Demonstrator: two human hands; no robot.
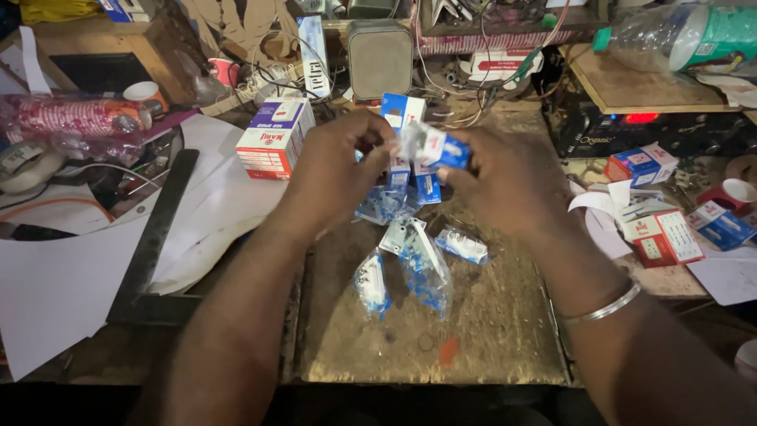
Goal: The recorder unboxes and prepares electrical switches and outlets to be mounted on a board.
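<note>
Crinkly blue-white plastic packet [432, 147] between fingers [378, 138]

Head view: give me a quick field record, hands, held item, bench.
left hand: pinches the left end of the blue-and-white packet
right hand: grips the packet's right end
packet: raised above the wooden board
on board: loose plastic-bagged parts
left of hands: red-and-white carton
right: small red-and-blue boxes
right wrist: metal bangle

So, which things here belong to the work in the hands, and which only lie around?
In use:
left hand
right hand
small blue-and-white packet held between both
clear sachets on the wooden board

Lying about:
red-and-white box
grey speaker
plastic bottle
white paper sheets
</note>
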